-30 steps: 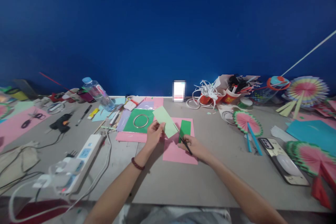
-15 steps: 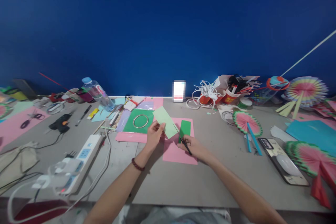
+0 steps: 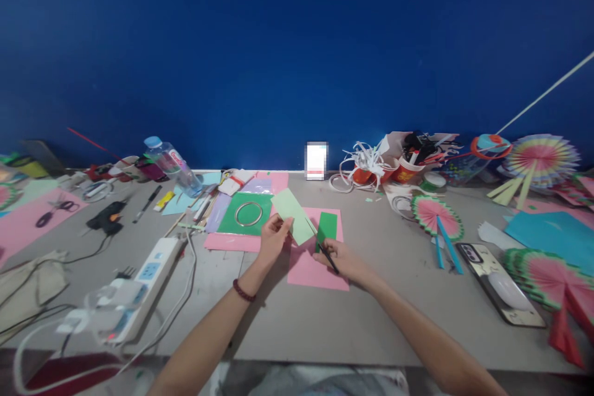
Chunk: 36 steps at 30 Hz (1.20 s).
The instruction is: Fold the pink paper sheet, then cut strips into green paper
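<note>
My left hand (image 3: 277, 234) pinches the lower left edge of a light green paper strip (image 3: 293, 213), raised and tilted above the table. In my right hand (image 3: 341, 257) is a pair of black-handled scissors (image 3: 327, 255), its blades against the right edge of that strip. How far the blades are spread cannot be made out. Under my hands lies a pink paper sheet (image 3: 304, 273), with a dark green paper piece (image 3: 327, 226) on it, partly behind my right hand. Left of my left hand, a silver ring (image 3: 249, 214) rests on a green sheet (image 3: 227, 226).
A white power strip (image 3: 147, 288) with plugs and cables lies at left. A plastic bottle (image 3: 175, 164) leans behind it. Red cups (image 3: 408, 172) stand at the back right. Paper fans (image 3: 439, 218), a phone (image 3: 480, 275) and blue paper (image 3: 552, 238) lie at right.
The light green strip and my left hand have shifted very slightly to the right. My right hand and the scissors look almost unchanged.
</note>
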{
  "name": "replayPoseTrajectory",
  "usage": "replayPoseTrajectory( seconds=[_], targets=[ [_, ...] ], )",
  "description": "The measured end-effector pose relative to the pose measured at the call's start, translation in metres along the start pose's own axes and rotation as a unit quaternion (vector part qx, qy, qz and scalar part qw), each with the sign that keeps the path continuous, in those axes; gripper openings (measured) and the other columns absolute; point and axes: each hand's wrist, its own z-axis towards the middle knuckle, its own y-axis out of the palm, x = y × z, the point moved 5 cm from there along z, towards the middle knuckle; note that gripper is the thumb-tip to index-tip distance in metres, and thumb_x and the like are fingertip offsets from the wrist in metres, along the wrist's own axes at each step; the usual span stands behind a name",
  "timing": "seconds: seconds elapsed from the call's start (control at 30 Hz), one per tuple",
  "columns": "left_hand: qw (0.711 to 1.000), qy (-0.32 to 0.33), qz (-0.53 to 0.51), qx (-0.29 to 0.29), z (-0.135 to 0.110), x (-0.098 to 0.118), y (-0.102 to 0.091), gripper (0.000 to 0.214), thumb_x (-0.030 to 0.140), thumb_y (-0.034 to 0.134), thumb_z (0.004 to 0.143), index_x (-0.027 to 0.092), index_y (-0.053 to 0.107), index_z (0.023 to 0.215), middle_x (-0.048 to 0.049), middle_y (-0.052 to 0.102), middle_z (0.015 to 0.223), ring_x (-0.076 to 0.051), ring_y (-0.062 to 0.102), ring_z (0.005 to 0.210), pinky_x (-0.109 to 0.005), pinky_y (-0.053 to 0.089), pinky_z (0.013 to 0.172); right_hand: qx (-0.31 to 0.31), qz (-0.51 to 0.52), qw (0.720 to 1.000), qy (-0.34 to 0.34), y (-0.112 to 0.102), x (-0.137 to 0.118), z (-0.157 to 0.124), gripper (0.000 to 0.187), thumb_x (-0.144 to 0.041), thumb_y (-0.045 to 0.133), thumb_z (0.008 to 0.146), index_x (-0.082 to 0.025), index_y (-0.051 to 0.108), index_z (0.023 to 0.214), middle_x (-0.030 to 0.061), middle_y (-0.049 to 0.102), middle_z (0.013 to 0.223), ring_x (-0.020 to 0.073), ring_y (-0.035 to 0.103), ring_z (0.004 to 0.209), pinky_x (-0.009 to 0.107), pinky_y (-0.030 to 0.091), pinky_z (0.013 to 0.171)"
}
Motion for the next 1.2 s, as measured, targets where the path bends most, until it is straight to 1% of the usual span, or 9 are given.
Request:
replayPoseTrajectory(
  seconds=[0.13,0.27,0.43,0.77,1.03,1.2],
  targets=[
    [1.000,0.003,0.005,-0.005,0.0003,0.0004,0.0000,0.034,0.047,0.072,0.069,0.017,0.058,0.070,0.0044,0.054,0.052,-0.008,0.048,0.041,-0.021,0.044,0.041,0.008,0.012,1.000,-0.006,0.0006,-0.0023,-0.0005,0.045,-0.052,0.073,0.067,-0.021,0.041,0.069,-0.0081,0.034,0.058,0.0077,0.033,0.050,0.021,0.022,0.045],
    [1.000,0.000,0.002,0.000,-0.0001,0.0017,-0.0002,0.035,0.048,0.073,0.067,0.017,0.057,0.068,0.0050,0.052,0.051,-0.008,0.047,0.040,-0.020,0.043,0.037,0.008,0.031,0.999,-0.002,0.0019,-0.0055,-0.0022,0.046,-0.054,0.074,0.066,-0.022,0.041,0.069,-0.0086,0.032,0.057,0.0072,0.031,0.048,0.021,0.021,0.044],
    [1.000,-0.003,0.007,-0.001,-0.0006,0.0027,0.0001,0.035,0.047,0.073,0.067,0.017,0.057,0.067,0.0049,0.052,0.051,-0.008,0.048,0.041,-0.019,0.044,0.038,0.002,0.040,0.999,0.007,0.0026,-0.0082,-0.0042,0.046,-0.054,0.074,0.066,-0.021,0.041,0.070,-0.0086,0.033,0.056,0.0073,0.032,0.049,0.021,0.021,0.044],
    [1.000,0.011,0.020,-0.007,0.0023,-0.0054,-0.0035,0.034,0.046,0.072,0.071,0.016,0.056,0.069,0.0050,0.052,0.052,-0.007,0.048,0.042,-0.018,0.043,0.039,0.000,0.039,0.999,0.005,0.0025,-0.0063,-0.0031,0.045,-0.051,0.075,0.067,-0.021,0.041,0.070,-0.0087,0.033,0.057,0.0069,0.031,0.049,0.021,0.022,0.044],
    [1.000,0.013,0.024,-0.005,0.0024,-0.0026,-0.0030,0.035,0.048,0.072,0.069,0.016,0.057,0.068,0.0048,0.052,0.051,-0.008,0.049,0.041,-0.020,0.043,0.038,-0.002,0.042,0.999,0.006,0.0029,0.0014,0.0000,0.043,-0.048,0.075,0.067,-0.021,0.042,0.070,-0.0084,0.034,0.057,0.0071,0.032,0.050,0.021,0.022,0.044],
    [1.000,0.012,0.016,-0.007,0.0023,-0.0027,-0.0028,0.036,0.048,0.073,0.068,0.016,0.056,0.067,0.0051,0.051,0.051,-0.008,0.048,0.040,-0.020,0.043,0.038,0.003,0.040,0.999,0.004,0.0019,0.0012,0.0003,0.042,-0.047,0.075,0.068,-0.021,0.041,0.069,-0.0086,0.033,0.057,0.0070,0.031,0.050,0.020,0.022,0.044]
  ],
)
